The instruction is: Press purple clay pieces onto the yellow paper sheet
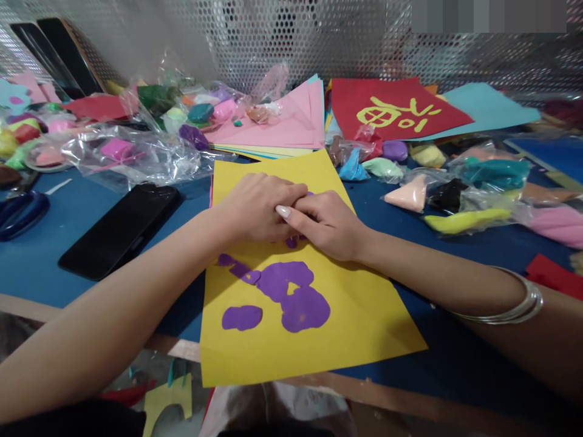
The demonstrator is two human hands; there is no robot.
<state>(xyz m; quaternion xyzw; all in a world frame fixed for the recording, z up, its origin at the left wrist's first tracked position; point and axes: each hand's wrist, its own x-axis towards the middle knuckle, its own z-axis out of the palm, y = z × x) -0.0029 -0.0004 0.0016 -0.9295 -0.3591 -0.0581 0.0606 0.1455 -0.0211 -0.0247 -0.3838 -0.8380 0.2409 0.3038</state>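
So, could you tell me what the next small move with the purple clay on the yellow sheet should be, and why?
Probably keep pressing the small bit of purple clay flat. Both hands, left hand and right hand, meet over it on the yellow sheet, and it looks lumpier than the flattened purple shapes below. How firmly it already sticks cannot be seen under the fingers.

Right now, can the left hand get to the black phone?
Probably yes. The left hand rests on the yellow paper, and the black phone lies just to its left on the blue table with nothing between them.
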